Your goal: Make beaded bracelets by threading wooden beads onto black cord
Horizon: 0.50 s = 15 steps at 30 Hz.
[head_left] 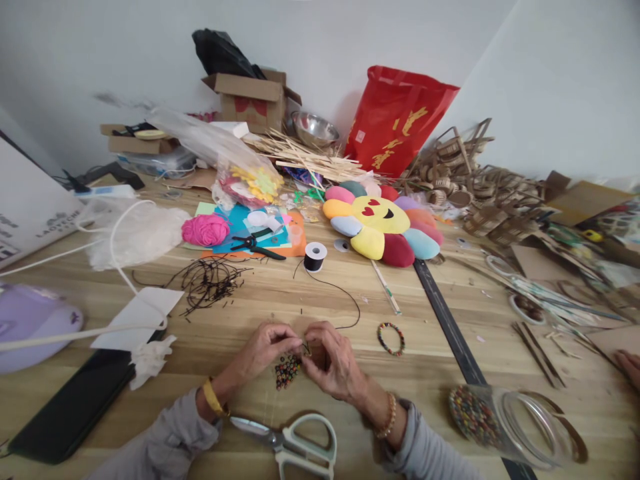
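My left hand (pixel 264 348) and my right hand (pixel 331 363) meet at the table's near middle, fingers pinched together. Between the fingertips runs a thin black cord (pixel 345 300) that leads back to a black spool (pixel 315 256). Both hands are closed on the cord end; a bead may be in the pinch, but it is too small to tell. A small pile of coloured beads (pixel 286 371) lies just under the left fingers. A finished bead bracelet (pixel 391 338) lies to the right.
Scissors (pixel 293 443) lie between my forearms. A tipped clear jar of beads (pixel 500 420) rests near right. A black ruler (pixel 447 320), flower cushion (pixel 383 227), pink yarn (pixel 205 229), black pliers (pixel 255 245), cut cord scraps (pixel 207 280) and a dark tablet (pixel 75 407) surround. Another person's hand (pixel 630 365) shows far right.
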{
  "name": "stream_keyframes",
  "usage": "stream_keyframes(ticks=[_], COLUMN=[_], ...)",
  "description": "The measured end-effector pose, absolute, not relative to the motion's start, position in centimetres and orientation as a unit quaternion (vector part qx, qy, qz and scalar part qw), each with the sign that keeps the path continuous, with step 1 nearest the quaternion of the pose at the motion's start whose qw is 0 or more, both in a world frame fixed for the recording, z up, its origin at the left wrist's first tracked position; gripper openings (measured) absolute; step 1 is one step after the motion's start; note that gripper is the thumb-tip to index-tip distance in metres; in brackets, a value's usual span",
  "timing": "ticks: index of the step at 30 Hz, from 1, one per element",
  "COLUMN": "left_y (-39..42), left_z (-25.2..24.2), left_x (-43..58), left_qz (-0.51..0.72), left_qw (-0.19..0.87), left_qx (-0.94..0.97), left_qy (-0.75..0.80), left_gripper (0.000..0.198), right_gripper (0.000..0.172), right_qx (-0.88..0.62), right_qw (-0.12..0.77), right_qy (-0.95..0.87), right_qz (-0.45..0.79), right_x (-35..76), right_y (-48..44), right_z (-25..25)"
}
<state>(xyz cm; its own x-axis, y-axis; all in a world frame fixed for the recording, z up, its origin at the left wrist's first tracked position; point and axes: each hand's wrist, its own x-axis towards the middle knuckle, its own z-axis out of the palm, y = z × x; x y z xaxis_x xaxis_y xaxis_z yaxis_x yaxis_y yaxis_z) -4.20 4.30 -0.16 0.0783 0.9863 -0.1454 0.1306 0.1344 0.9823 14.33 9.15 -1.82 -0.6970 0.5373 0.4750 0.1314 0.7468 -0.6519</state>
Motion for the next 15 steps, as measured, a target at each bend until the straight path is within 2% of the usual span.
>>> stream_keyframes(ticks=[5,11,15], left_y=[4.2,4.2,4.1], left_z=[-0.7,-1.3,-1.7], left_x=[-4.3,-4.4,-4.1], left_qz=[0.403,0.406,0.408], left_qw=[0.512,0.512,0.495], left_qx=[0.532,0.528,0.542], left_qy=[0.540,0.542,0.543], left_gripper=[0.023,0.023,0.020], right_gripper=[0.005,0.010,0.012], right_qx=[-0.187,-0.189,-0.224], right_qw=[0.342,0.336,0.364], right_qy=[-0.866,-0.865,-0.842], right_qz=[0.315,0.322,0.330], right_x=[14.4,14.4,14.3], right_y=[9.3,9.4,9.4], right_z=[-2.5,-2.3,-1.8])
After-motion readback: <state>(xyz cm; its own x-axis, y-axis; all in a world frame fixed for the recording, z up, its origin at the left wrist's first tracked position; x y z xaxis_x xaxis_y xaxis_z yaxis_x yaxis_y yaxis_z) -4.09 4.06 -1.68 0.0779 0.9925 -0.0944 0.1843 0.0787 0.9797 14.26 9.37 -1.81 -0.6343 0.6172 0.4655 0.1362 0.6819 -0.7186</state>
